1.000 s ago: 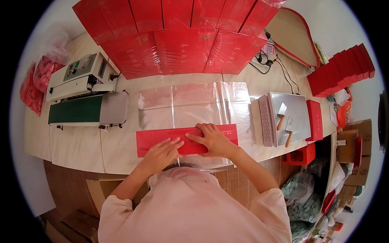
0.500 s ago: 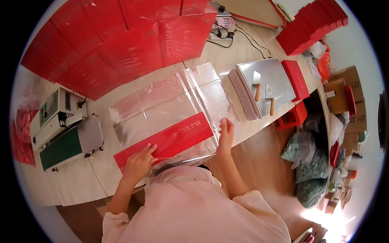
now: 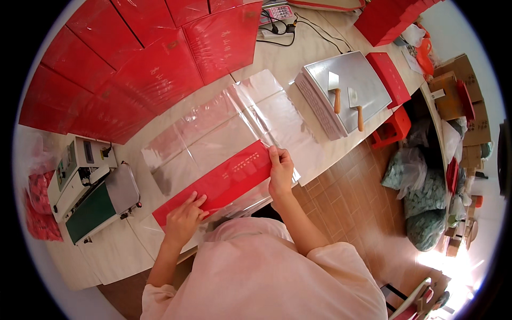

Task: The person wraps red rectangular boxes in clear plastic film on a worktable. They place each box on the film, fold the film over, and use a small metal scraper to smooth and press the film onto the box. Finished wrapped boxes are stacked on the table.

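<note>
A long red box (image 3: 224, 178) with pale printing lies slantwise across the near edge of the table. My right hand (image 3: 281, 170) grips its right end, the thumb on top and the fingers curled at the edge. On the left end, my left hand (image 3: 185, 217) rests with its fingers stretched over the red surface and slightly apart. Clear plastic film (image 3: 213, 128) is spread on the table beyond the box, creased and shiny. More film shows along the box's near side; whether any of it wraps the box I cannot tell.
Film-wrapped red boxes (image 3: 160, 69) are stacked at the back left. A machine with a green belt (image 3: 90, 213) stands at the left. To the right, two wooden-handled scrapers (image 3: 336, 96) lie on a metal-topped block (image 3: 368, 80). A red stool (image 3: 392, 128) stands beside the table.
My right hand has moved from the film beside the box onto its right end and closed there. My left hand stays on the left end. The whole view has shifted a little.
</note>
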`<state>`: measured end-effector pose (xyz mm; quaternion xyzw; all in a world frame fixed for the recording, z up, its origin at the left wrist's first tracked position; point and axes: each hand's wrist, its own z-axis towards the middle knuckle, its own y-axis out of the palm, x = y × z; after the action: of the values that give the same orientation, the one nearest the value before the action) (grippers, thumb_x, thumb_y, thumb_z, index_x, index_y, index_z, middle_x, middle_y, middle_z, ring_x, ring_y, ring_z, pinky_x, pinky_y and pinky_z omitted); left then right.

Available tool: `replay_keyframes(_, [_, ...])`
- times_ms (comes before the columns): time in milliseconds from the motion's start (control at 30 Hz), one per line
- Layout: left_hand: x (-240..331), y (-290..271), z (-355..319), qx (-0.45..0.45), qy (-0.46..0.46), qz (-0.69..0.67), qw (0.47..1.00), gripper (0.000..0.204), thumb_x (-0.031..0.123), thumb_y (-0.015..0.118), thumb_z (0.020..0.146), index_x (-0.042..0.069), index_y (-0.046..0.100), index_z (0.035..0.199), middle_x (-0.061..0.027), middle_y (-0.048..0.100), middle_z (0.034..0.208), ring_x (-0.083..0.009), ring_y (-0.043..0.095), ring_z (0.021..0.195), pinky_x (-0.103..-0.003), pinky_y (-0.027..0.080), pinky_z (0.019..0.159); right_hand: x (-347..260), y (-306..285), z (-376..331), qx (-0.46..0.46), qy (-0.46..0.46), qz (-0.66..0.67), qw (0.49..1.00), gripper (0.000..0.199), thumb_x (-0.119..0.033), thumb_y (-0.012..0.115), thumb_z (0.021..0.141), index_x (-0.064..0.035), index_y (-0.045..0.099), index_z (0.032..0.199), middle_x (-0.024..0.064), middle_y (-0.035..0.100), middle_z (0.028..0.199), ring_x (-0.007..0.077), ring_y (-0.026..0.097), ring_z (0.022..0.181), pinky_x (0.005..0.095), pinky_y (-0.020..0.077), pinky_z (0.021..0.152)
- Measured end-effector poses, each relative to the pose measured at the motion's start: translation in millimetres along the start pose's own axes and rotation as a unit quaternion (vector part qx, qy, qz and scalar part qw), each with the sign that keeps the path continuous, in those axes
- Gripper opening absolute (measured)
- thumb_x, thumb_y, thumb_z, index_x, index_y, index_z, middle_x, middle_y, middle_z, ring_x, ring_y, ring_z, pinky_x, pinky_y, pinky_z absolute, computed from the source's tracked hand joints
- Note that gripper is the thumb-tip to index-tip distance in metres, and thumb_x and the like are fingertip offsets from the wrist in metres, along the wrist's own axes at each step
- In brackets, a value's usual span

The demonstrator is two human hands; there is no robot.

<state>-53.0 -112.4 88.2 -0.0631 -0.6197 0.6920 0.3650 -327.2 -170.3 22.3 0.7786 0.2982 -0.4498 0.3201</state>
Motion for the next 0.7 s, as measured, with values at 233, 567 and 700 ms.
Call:
replay_keyframes(233, [3,3,1,0.005,-0.005,-0.004,1.0,0.025,0.02,0.077,0.079,0.008,0.055,0.082,-0.0031,0.071,0.109,-0.0258,0.068,0.106,-0.034,0.057,0.07,3,-10,-2,-0.02,-0.003,0.019,1.0,0.025,-0.027,0.059,0.099,-0.0033,0.06,0.092,0.003,0.063,0.092,0.0102,0.054,0.086,0.0262,0.0445,0.08])
replay_keyframes(567, [0,11,-6,0.001,-0.048,0.023,0.999,0.028,0.025,0.075,0.08,0.008,0.064,0.1,-0.0027,0.071,0.109,-0.0207,0.069,0.101,-0.032,0.057,0.068,-56,-41,18,-0.041,-0.276,-0.242,0.929,0.021,-0.019,0.058,0.095,-0.0044,0.057,0.111,0.0094,0.061,0.11,0.0226,0.056,0.104,0.0352,0.0443,0.089])
replay_keyframes(700, [3,9,-9,0.012,-0.031,0.057,0.998,0.031,0.029,0.071,0.083,0.01,0.064,0.106,-0.0043,0.07,0.11,-0.019,0.07,0.099,-0.031,0.057,0.065,-87,12,0,-0.35,-0.463,-0.471,0.665,0.045,-0.023,0.073,0.082,-0.0045,0.059,0.12,0.015,0.057,0.124,0.0338,0.051,0.118,0.045,0.0382,0.101])
